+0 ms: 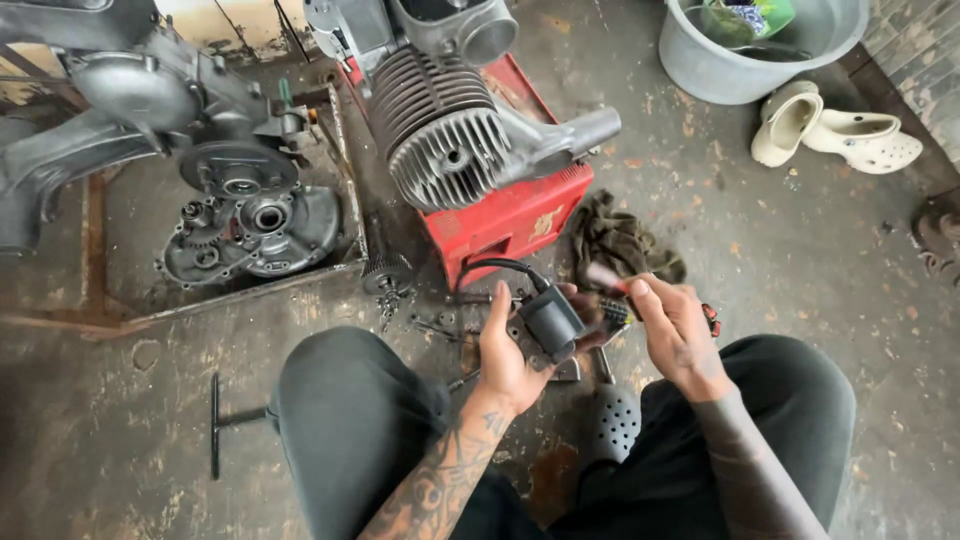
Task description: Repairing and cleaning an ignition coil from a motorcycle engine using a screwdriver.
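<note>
Stained concrete workshop floor (800, 300). Left hand (510, 355) clasps black ignition coil (548, 320); right hand (675, 335) pinches small brush (612, 300), blurred. Advise: steady coil, short strokes, cable (500, 268) kept clear.

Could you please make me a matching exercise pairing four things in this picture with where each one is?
Things:
1. small black box-shaped coil with a cable
2. grey finned metal engine cylinder
3. pair of cream foam clogs
4. black T-shaped metal wrench

Places:
A. on the floor beside the grey plastic tub
B. on the floor left of the person's knee
C. in the left hand
D. on the red metal box

Pairs: 1-C, 2-D, 3-A, 4-B
</note>
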